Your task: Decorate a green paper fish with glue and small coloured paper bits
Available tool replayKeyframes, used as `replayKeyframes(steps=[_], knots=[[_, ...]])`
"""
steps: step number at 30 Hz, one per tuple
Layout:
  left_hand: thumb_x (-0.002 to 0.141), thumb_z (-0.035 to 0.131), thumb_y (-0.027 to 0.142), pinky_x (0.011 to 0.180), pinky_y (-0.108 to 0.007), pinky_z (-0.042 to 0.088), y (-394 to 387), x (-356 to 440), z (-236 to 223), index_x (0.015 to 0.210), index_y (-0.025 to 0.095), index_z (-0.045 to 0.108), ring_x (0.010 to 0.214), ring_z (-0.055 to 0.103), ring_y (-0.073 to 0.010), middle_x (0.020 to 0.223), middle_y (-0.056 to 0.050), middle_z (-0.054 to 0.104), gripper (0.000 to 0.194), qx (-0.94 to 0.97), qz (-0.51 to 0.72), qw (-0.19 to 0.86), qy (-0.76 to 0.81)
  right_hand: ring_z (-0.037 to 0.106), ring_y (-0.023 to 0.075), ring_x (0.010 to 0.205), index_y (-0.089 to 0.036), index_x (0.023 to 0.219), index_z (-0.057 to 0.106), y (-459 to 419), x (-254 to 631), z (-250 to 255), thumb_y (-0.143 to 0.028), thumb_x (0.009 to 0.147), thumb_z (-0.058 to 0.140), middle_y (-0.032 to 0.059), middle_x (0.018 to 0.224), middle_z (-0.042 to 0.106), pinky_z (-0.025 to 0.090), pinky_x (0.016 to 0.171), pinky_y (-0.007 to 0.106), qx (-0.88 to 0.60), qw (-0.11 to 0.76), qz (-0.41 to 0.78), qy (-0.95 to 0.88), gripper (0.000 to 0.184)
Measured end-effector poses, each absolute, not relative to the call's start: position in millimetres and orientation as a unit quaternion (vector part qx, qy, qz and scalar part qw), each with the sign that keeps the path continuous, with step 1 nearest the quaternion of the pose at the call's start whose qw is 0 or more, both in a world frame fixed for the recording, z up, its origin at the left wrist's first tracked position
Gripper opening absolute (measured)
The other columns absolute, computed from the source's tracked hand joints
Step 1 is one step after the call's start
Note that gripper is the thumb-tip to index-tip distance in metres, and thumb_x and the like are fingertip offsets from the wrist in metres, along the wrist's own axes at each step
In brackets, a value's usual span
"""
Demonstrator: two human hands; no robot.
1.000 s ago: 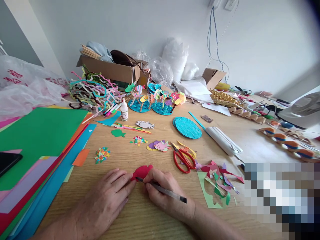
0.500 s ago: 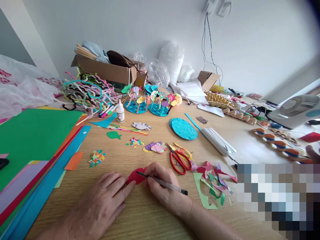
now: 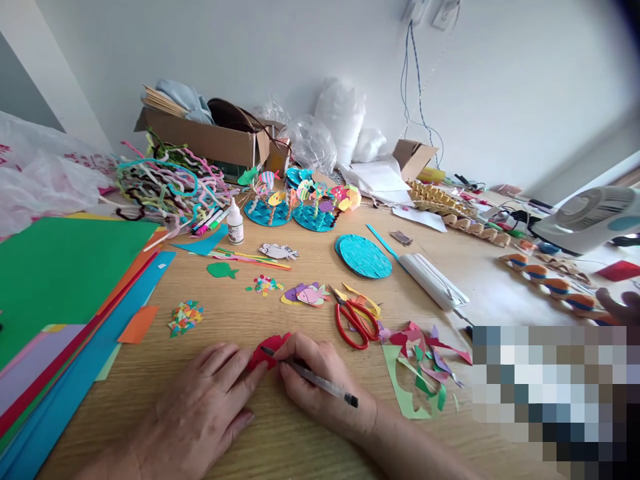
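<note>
Between my hands lies a red paper cutout (image 3: pixel 264 353), partly covered by fingers. My right hand (image 3: pixel 317 380) is closed around a pen (image 3: pixel 325 385), its tip on the red paper. My left hand (image 3: pixel 210 393) rests flat on the table, its fingertips at the cutout's left edge. Beyond them sit purple and pink paper fish (image 3: pixel 313 294) in a small stack. Red-handled scissors (image 3: pixel 356 320) lie to the right of that stack. A green paper fish (image 3: pixel 221 270) and a grey-white drawn fish (image 3: pixel 279 251) lie farther back.
Colored paper sheets (image 3: pixel 65 267) are stacked at left. Paper scraps (image 3: pixel 425 363) lie at right. A glue bottle (image 3: pixel 235 223), blue ovals (image 3: pixel 367 257), confetti (image 3: pixel 186 317) and a white pouch (image 3: pixel 433 281) are on the table. Another person's hand (image 3: pixel 617 307) shows at the right edge.
The pen tip has shifted over the red paper as my right hand moved slightly. My left hand stays by the cutout. The view has turned a little right, and another person's hand has appeared.
</note>
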State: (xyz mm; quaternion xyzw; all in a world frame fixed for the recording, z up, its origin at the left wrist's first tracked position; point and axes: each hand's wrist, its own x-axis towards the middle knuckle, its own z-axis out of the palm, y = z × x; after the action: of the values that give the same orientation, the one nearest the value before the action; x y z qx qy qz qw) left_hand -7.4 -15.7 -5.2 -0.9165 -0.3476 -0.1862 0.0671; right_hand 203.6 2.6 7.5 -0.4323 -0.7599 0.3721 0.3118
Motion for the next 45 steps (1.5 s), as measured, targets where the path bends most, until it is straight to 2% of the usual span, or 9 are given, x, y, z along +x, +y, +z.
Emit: replayKeyframes(steps=[7, 30, 45], knots=[[0.085, 0.054, 0.022, 0.093, -0.04, 0.046, -18.3, -7.5, -6.1, 0.129, 0.029, 0.054, 0.102, 0.056, -0.0253, 0.114, -0.003, 0.064, 0.045, -0.916, -0.133, 0.038, -0.376, 0.058, 0.0121, 0.06, -0.018, 0.084, 0.059, 2.1, 203.3, 4.1, -0.014, 0.077, 0.049, 0.0018, 0.073, 0.067, 0.043, 0.057, 0.021, -0.43, 0.313, 0.363, -0.765, 0.013], [0.074, 0.062, 0.018, 0.088, -0.043, 0.051, -18.8, -3.7, -0.7, 0.122, 0.026, 0.061, 0.1, 0.059, -0.0277, 0.114, -0.005, 0.066, 0.049, -0.917, -0.103, 0.041, -0.384, 0.057, 0.0127, 0.059, -0.017, 0.086, 0.06, 2.8, 203.4, 5.5, -0.015, 0.079, 0.048, 0.0019, 0.072, 0.065, 0.043, 0.057, 0.022, -0.437, 0.288, 0.359, -0.773, 0.014], [0.076, 0.061, 0.019, 0.094, -0.044, 0.047, -19.3, -2.3, 0.1, 0.125, 0.029, 0.059, 0.103, 0.057, -0.0274, 0.117, -0.004, 0.065, 0.049, -0.916, -0.079, 0.014, -0.394, 0.059, 0.0135, 0.064, -0.018, 0.086, 0.06, 2.9, 202.9, 5.0, -0.015, 0.079, 0.048, 0.0023, 0.076, 0.066, 0.044, 0.061, 0.022, -0.435, 0.282, 0.369, -0.772, 0.014]])
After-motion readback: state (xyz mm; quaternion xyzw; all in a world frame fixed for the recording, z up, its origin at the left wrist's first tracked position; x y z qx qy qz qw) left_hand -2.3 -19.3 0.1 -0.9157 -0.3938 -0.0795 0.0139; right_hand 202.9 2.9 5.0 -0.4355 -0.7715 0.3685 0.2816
